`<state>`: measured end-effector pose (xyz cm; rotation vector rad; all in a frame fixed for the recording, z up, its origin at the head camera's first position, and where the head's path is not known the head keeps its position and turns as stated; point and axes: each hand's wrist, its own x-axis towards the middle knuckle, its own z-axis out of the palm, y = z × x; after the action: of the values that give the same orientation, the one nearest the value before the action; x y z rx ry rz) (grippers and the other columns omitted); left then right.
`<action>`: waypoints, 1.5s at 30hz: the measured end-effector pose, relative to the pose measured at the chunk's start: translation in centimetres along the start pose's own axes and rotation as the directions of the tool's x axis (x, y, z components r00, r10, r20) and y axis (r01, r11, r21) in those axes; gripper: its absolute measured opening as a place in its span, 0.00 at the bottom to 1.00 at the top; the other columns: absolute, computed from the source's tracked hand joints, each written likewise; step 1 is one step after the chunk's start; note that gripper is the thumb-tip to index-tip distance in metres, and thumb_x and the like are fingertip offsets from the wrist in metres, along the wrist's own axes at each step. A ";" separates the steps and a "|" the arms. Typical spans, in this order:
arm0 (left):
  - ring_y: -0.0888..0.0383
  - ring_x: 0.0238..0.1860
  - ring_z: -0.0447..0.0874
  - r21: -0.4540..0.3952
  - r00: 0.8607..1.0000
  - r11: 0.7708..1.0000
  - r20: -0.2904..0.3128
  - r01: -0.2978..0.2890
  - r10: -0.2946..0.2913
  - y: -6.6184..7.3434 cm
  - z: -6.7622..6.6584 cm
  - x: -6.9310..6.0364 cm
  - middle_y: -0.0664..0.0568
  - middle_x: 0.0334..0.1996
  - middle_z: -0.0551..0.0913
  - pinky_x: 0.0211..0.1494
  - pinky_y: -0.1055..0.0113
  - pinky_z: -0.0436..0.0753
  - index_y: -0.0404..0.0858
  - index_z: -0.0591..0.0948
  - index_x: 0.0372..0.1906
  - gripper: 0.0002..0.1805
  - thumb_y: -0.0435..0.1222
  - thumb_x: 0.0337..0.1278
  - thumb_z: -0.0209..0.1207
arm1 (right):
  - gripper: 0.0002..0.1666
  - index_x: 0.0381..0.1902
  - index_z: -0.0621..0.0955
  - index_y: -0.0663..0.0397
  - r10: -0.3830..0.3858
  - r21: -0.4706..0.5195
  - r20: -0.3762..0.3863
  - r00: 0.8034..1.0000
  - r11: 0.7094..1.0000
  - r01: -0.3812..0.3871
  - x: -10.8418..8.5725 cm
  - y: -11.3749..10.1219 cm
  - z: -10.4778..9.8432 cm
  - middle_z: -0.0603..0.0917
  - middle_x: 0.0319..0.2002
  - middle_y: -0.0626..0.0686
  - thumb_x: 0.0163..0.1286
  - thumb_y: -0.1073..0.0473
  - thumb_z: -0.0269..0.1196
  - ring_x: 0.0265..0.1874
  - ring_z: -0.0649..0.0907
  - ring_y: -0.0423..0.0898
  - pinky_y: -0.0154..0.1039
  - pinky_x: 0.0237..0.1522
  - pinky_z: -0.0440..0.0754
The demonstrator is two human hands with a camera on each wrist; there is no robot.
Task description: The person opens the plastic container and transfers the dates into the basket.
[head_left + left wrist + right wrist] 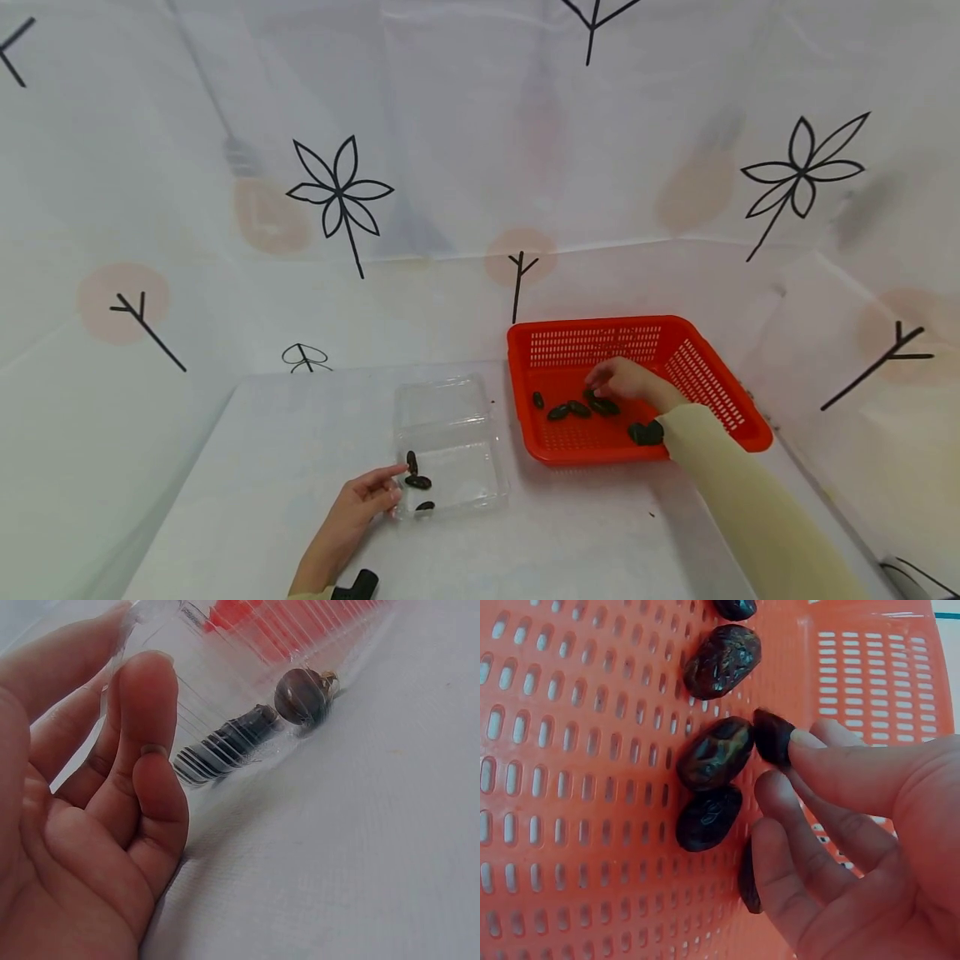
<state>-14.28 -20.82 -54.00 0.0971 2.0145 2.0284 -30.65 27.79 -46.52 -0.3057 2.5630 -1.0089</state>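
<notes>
In the red basket (pixel 592 452), several dark dates (pixel 558 412) lie on the slotted floor. My right hand (pixel 847 817) pinches one date (pixel 773 738) between thumb and fingertip, with other dates (pixel 716 754) close beside it. To the left, a clear plastic container (pixel 457 475) lies with its lid laid back, holding three dates (pixel 417 482) near its left side. My left hand (pixel 352 512) holds the container's left edge; in the left wrist view its fingers (pixel 146 705) are bent at the clear wall, dates (pixel 232 742) showing through the plastic.
A white cloth covers the table (pixel 255 467), and a white sheet with drawn flowers and twigs (pixel 340 193) hangs behind it. The red basket stands right of the container, near the back. Dark bands are on both wrists.
</notes>
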 end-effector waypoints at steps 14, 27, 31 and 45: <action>0.59 0.31 0.76 -0.004 1.000 1.000 -0.012 0.016 -0.016 -0.3 -0.1 0.1 0.50 0.35 0.77 0.39 0.67 0.79 0.27 0.74 0.65 0.26 0.32 0.63 0.63 | 0.16 0.53 0.81 0.69 -0.048 0.047 0.004 0.999 0.998 0.048 -0.5 -1.1 -0.5 0.83 0.49 0.62 0.68 0.73 0.59 0.44 0.82 0.54 0.50 0.50 0.81; 0.61 0.30 0.76 0.012 1.000 1.000 0.022 -0.020 0.020 -0.1 -0.1 0.0 0.53 0.34 0.79 0.37 0.68 0.79 0.25 0.73 0.65 0.26 0.31 0.66 0.61 | 0.16 0.54 0.83 0.61 -0.136 -0.037 -0.032 0.990 0.990 0.135 -1.1 -4.7 0.1 0.83 0.52 0.61 0.70 0.66 0.62 0.48 0.81 0.52 0.51 0.52 0.80; 0.60 0.30 0.76 0.009 1.000 1.000 0.007 -0.001 0.001 -0.1 0.0 0.0 0.51 0.35 0.78 0.38 0.68 0.79 0.27 0.73 0.65 0.26 0.32 0.65 0.62 | 0.14 0.53 0.84 0.57 -0.165 -0.036 -0.017 0.986 0.986 0.164 -1.3 -6.1 0.6 0.84 0.51 0.59 0.70 0.66 0.63 0.49 0.82 0.52 0.51 0.54 0.79; 0.60 0.30 0.76 0.015 1.000 1.000 0.009 0.001 -0.001 0.0 -0.1 0.0 0.50 0.35 0.77 0.38 0.67 0.78 0.27 0.74 0.65 0.26 0.32 0.65 0.62 | 0.14 0.51 0.85 0.50 -0.259 -0.052 0.044 0.965 0.964 0.261 -2.0 -11.0 3.2 0.85 0.45 0.49 0.68 0.65 0.65 0.45 0.81 0.47 0.45 0.50 0.81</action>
<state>-14.29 -20.87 -53.98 0.1089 2.0242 2.0087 -26.82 18.55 -40.58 -0.6853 2.5675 -1.0075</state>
